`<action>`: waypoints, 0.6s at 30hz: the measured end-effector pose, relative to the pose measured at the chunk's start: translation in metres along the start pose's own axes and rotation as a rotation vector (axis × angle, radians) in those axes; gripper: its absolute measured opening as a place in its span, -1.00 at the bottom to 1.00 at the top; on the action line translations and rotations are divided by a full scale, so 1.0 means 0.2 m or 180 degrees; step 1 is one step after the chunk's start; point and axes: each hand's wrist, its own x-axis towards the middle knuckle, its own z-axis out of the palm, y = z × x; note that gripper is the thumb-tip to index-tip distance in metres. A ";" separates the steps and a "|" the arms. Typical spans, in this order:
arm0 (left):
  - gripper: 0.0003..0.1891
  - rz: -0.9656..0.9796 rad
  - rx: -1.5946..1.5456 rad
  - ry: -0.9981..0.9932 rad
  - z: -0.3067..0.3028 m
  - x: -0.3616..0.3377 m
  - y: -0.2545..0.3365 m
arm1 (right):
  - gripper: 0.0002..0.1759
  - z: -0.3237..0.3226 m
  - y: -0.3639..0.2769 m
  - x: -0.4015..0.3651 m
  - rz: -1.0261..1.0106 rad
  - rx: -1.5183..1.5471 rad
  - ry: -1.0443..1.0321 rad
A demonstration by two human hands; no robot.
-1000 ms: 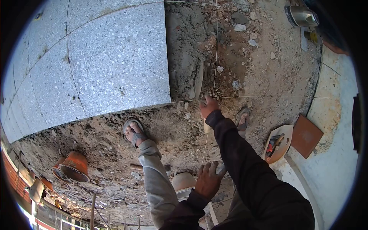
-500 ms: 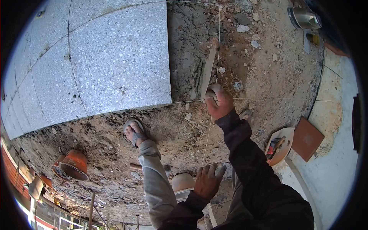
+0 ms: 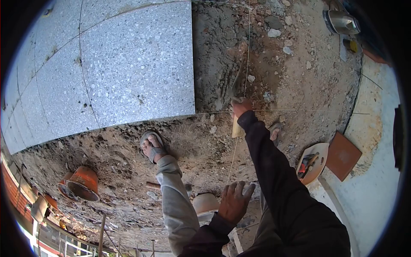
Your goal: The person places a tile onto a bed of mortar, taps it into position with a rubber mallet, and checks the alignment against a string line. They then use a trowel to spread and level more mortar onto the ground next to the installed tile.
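My right hand (image 3: 242, 107) is closed around the wooden handle of a trowel (image 3: 236, 128). Its thin blade points away from me, over the edge of the grey mortar bed (image 3: 209, 47), and looks edge-on. To the left of the mortar lies a large speckled terrazzo slab (image 3: 141, 68). Taut strings (image 3: 299, 110) cross close to my right hand. My left hand (image 3: 233, 203) is nearer to my body, palm down with its fingers somewhat spread, and no object shows in it. What lies under its palm is hidden.
Orange buckets (image 3: 83, 183) stand on the dirt at left. A pale tub with tools (image 3: 314, 160) and a reddish-brown tile (image 3: 343, 155) lie at right. At upper right is a metal container (image 3: 343, 22). Stones are scattered about, and my sandalled foot (image 3: 152, 147) is below the slab.
My right hand has turned the trowel, so its blade shows narrower and its wooden handle is now visible below the hand. My left hand stays nearly where it was.
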 end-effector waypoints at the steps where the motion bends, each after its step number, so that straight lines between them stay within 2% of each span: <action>1: -0.58 0.0032 0.0009 0.0057 0.00 0.00 -0.01 | -0.64 -0.02 -0.04 -0.03 -0.0339 -0.0008 0.0065; 3: -0.59 0.0016 0.0015 0.0058 -0.03 0.02 -0.02 | -0.47 -0.03 -0.09 -0.17 -0.0977 -0.0071 0.0152; 5: -0.59 -0.0028 -0.0038 -0.0018 -0.01 0.00 -0.01 | -0.49 -0.08 -0.02 -0.14 -0.2406 -0.0744 0.0347; 7: -0.59 -0.0040 -0.0060 -0.0088 -0.01 0.00 0.00 | -0.49 -0.12 -0.02 -0.15 -0.3333 -0.0450 0.0348; 9: -0.59 -0.0005 -0.0030 -0.0079 -0.01 0.01 0.00 | -0.45 -0.09 0.01 -0.05 -0.2231 -0.0570 0.0230; 11: -0.60 0.0005 0.0063 -0.0039 -0.04 0.01 -0.03 | -0.42 -0.02 0.00 -0.10 0.0078 0.0530 -0.0547; 12: -0.60 -0.0036 0.0091 0.0000 -0.07 0.01 -0.04 | -0.74 -0.05 -0.03 -0.23 0.0154 0.0996 -0.0990; 14: -0.60 -0.0124 0.0057 -0.0092 -0.07 -0.02 -0.05 | -0.71 -0.12 0.04 -0.44 -0.0883 0.0023 -0.1318; 15: -0.61 -0.0128 0.0104 -0.0164 -0.05 -0.05 -0.07 | -0.70 -0.17 0.04 -0.58 -0.1070 -0.0299 -0.1367; 16: -0.66 -0.0148 0.0177 -0.0424 -0.03 -0.08 -0.10 | -0.61 -0.20 0.18 -0.60 -0.1795 -0.0988 -0.0993; 18: -0.83 -0.0220 0.0556 -0.0713 0.05 -0.13 -0.19 | -0.42 -0.32 0.15 -0.90 -0.1940 -0.1684 -0.0718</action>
